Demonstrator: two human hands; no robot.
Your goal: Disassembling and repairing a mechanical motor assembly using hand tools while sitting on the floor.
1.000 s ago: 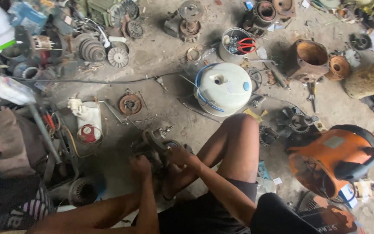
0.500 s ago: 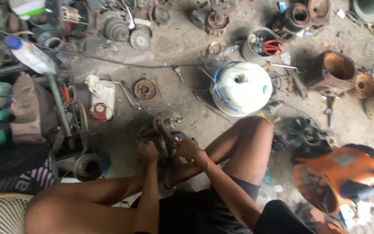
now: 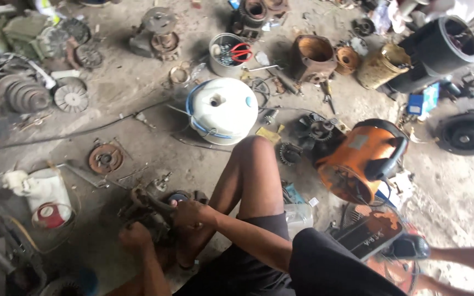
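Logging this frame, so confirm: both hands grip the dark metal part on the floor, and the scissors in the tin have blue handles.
Wrong colour. The head view shows the scissors in the tin with red handles. Left hand and right hand do grip the metal part.

Seated low, right knee raised and bent, bare leg upright in centre of view. Right arm reaching forward past knee, elbow slightly bent, forearm angled down-left. Right hand [image 3: 190,214] curled shut, knuckles up, grip closed. Left arm coming up from bottom edge, forearm near vertical. Left hand [image 3: 134,237] fisted, grip closed, just below-left of right hand. Both hands close together, near but apart, in front of bent leg.
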